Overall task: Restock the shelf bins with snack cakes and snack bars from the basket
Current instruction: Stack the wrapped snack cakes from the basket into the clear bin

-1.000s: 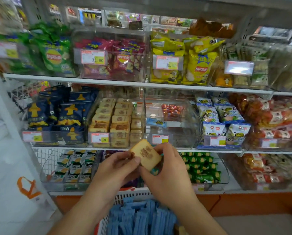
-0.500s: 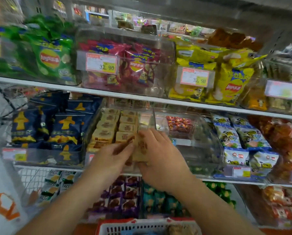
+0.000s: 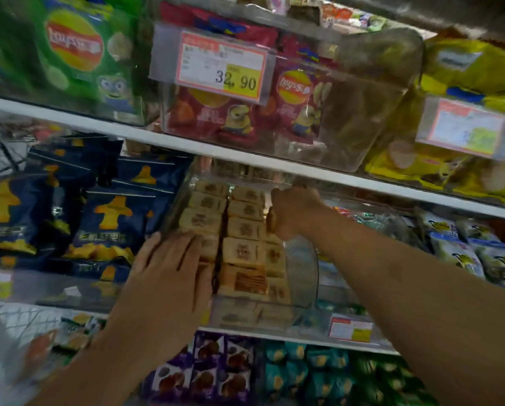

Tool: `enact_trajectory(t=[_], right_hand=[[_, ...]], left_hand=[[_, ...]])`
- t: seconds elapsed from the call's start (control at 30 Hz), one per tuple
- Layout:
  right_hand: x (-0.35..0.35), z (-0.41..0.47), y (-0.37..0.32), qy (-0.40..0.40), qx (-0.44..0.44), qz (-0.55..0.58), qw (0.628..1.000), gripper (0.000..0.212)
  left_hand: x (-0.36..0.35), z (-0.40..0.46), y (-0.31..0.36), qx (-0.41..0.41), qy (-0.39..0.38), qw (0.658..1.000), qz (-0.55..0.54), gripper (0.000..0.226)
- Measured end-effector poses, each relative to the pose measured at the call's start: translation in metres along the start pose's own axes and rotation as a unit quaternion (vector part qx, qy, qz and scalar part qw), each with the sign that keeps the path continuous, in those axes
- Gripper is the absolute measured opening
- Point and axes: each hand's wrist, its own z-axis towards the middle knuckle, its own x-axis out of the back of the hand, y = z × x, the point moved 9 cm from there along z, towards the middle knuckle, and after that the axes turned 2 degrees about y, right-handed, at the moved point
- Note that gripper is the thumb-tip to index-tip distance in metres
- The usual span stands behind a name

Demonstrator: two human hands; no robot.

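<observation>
Hands are working inside the clear bin (image 3: 301,276): left hand (image 3: 169,259) is lying flat, steadying the stacked cakes (image 3: 242,230); right hand (image 3: 289,212) is pinching one cake into the right-hand row.

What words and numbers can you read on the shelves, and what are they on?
"32.90": price tag on the clear bin of red chip bags.
Logos on the green chip bag and red chip bag: blurred, unreadable.
Other price tags: blurred.
Stamps on the snack cakes: unreadable.
</observation>
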Motion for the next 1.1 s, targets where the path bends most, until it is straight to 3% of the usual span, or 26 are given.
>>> enact_trajectory(t=[0.23, 0.4, 0.6, 0.73, 0.83, 1.0, 1.1], right_hand=[[-0.031, 0.026, 0.000, -0.076, -0.020, -0.077, 0.994, 0.078], [-0.030, 0.033, 0.007, -0.046, -0.059, -0.043, 0.996, 0.056], [-0.027, 0.025, 0.008, -0.007, -0.039, -0.051, 0.998, 0.046], [-0.009, -0.003, 0.002, 0.002, -0.004, -0.042, 0.999, 0.045], [0.005, -0.046, 0.001, 0.063, 0.009, 0.028, 0.998, 0.040], [0.020, -0.167, -0.008, 0.255, 0.074, 0.165, 0.950, 0.034], [0.007, -0.246, -0.011, 0.294, 0.106, 0.203, 0.928, 0.029]], left_hand=[[0.014, -0.001, -0.001, 0.029, 0.083, 0.994, -0.064, 0.066], [0.012, -0.001, -0.001, 0.027, 0.071, 0.996, -0.054, 0.069], [0.016, -0.004, 0.000, 0.029, 0.081, 0.995, -0.052, 0.070], [0.010, -0.004, 0.003, 0.008, 0.046, 0.999, -0.026, 0.089], [0.007, -0.006, 0.009, -0.029, 0.037, 0.999, -0.005, 0.096], [0.039, -0.005, 0.002, 0.041, 0.110, 0.986, -0.121, 0.055], [0.067, -0.027, 0.024, 0.024, 0.149, 0.977, -0.150, 0.048]])
